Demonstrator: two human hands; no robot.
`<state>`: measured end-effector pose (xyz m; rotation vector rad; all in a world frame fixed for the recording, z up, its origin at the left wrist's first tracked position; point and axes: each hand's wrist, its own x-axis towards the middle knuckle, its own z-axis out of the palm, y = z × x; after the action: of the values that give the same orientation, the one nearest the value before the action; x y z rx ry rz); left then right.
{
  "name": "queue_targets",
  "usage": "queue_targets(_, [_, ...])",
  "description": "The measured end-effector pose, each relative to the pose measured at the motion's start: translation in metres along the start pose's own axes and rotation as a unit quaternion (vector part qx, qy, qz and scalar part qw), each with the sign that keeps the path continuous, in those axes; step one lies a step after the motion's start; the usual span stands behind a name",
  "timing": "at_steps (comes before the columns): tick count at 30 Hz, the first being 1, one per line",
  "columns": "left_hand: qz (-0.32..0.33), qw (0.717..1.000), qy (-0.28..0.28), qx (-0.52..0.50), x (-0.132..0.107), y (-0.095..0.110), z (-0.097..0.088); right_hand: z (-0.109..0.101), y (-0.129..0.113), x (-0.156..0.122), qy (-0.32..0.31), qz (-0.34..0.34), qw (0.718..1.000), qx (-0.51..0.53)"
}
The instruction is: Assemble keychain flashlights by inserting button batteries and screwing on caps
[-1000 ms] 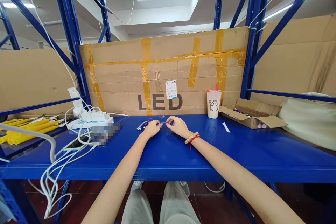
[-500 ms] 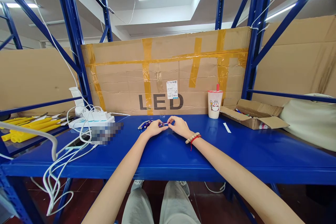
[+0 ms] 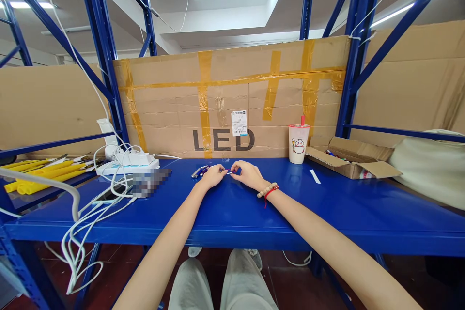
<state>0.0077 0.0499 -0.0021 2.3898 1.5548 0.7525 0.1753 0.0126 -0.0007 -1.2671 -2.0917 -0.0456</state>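
Over the blue shelf top, my left hand is closed around one end of a slim pen-like piece. My right hand, wearing a beaded bracelet and a red string, pinches the other end between thumb and forefinger. A thin pale stretch of the piece shows between the hands, with dark purple-blue parts at the fingers. Whether it is one piece or two parted pieces is too small to tell. Several dark blue pens with shiny ends lie just left of my left hand, partly behind it.
A paper cup with a red straw stands at the back right. Beside it are a white strip and an open cardboard box. White cables and a power strip crowd the left. A taped cardboard panel rises behind.
My hands have drawn slightly apart, and a pale thin stretch now shows between them. The view has shifted a little.
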Motion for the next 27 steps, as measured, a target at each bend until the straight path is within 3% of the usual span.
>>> queue_targets(8, [0.038, 0.999, 0.006, 0.018, -0.0029, 0.0044, -0.0049, 0.0044, 0.005, 0.0018, -0.003, -0.039, 0.998, -0.045])
queue_targets(27, [0.12, 0.991, 0.034, 0.056, -0.0099, 0.0075, -0.0099, 0.0045, 0.0035, 0.003, -0.024, -0.029, 0.996, -0.081])
